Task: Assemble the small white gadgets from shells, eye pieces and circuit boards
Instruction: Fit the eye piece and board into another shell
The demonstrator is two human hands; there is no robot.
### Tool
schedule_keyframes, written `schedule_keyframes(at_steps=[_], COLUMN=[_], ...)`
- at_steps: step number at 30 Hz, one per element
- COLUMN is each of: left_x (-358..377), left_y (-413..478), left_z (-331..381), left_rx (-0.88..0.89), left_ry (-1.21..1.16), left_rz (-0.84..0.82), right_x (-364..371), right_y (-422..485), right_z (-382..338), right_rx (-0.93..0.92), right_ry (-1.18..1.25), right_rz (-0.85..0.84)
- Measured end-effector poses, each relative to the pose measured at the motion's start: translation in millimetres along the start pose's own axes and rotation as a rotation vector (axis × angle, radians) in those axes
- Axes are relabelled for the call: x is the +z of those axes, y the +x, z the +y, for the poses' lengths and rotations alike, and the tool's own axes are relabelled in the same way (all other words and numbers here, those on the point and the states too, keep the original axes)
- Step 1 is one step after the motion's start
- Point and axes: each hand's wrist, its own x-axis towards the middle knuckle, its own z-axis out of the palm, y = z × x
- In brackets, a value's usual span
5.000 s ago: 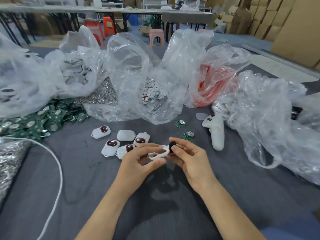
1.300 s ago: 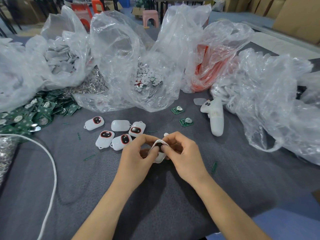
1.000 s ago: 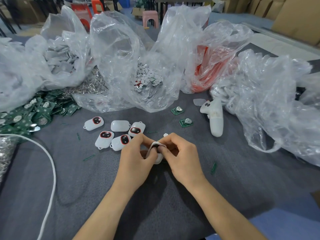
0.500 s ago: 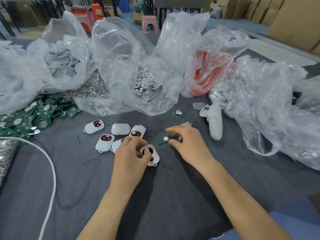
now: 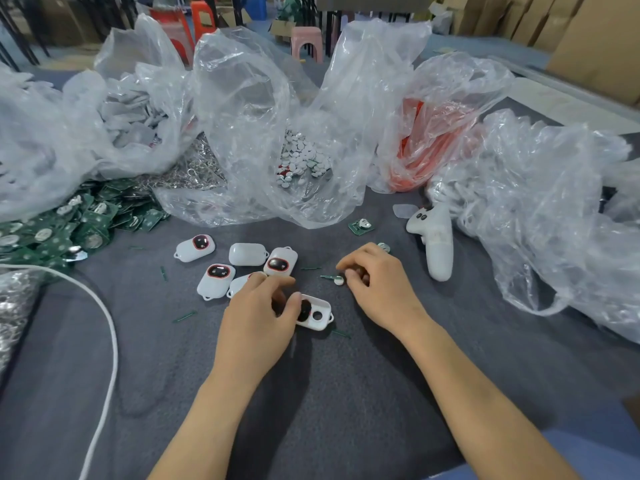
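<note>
Two hands work low over the grey desk (image 5: pixel 346 393). The left hand (image 5: pixel 256 320) grips the left end of a white shell (image 5: pixel 317 315) that lies flat on the desk, with the thumb and curled fingers closed around it. A dark eye piece (image 5: pixel 304 310) sits in the shell just beside the thumb, and a round hole shows to its right. The right hand (image 5: pixel 379 289) is apart from the shell, its fingers curled down toward the desk. A small white disc (image 5: pixel 338 280) lies just beside its thumb tip, but I cannot tell if the hand pinches it or only touches it. Behind the left hand lie five white gadgets (image 5: pixel 216 279) close together, one partly hidden by the fingers. A single circuit board (image 5: pixel 361 225) lies further back, and a heap of green boards (image 5: pixel 79 220) is at the far left. A white controller (image 5: pixel 437 247) lies to the right of the right hand. Clear plastic bags (image 5: pixel 263 116) stand along the back, one holding many white discs (image 5: pixel 301 161). A white cable (image 5: pixel 110 327) curves on the left.
</note>
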Motion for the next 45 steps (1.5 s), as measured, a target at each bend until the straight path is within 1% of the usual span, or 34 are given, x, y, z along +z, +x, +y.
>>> schedule_keyframes(at_steps=[3,6,9,12,16,19,21,24,28,30,32,38,43,45], left_x=[-1,-5,-8,-10,-8,-6,-4,-1,3,4,4,6,9,9], left_y=[-1,1,2,0,-2,-2,-2,-1,1,1,1,0,0,0], left_z=[-2,-2,-4,-6,-4,-4,-2,2,2,2,2,0,-2,-1], left_rx=[-0.010,-0.002,-0.004,-0.026,-0.008,-0.003,0.012,-0.025,-0.094,-0.123,-0.131,-0.125,-0.127,-0.121], left_ry=[0.025,-0.036,-0.112,-0.183,-0.232,-0.239,-0.241,-0.343,-0.507,-0.597,-0.629,-0.596,-0.590,-0.583], left_rz=[-0.097,-0.182,-0.221,-0.235,-0.216,-0.193,-0.131,-0.020,0.005,-0.010,-0.032,-0.029,-0.028,-0.026], right_x=[-1,-1,-2,-3,-5,-8,-9,-9,-9,-10,-11,-9,-9,-8], right_y=[-2,-2,-3,-4,-4,-6,-6,-7,-9,-10,-10,-10,-10,-10], right_z=[3,2,0,0,-2,-3,-5,-10,-14,-14,-15,-13,-10,-10], right_rx=[0.005,-0.017,-0.031,-0.005,0.102,0.183,0.199,0.203,0.219,0.212,0.203,0.201,0.271,0.313], right_ry=[-0.001,0.010,0.049,0.158,0.382,0.559,0.624,0.687,0.825,0.835,0.816,0.772,0.751,0.781], right_rz=[-0.053,-0.081,-0.087,-0.050,0.043,0.021,-0.006,-0.022,-0.024,-0.024,-0.035,-0.053,0.003,0.044])
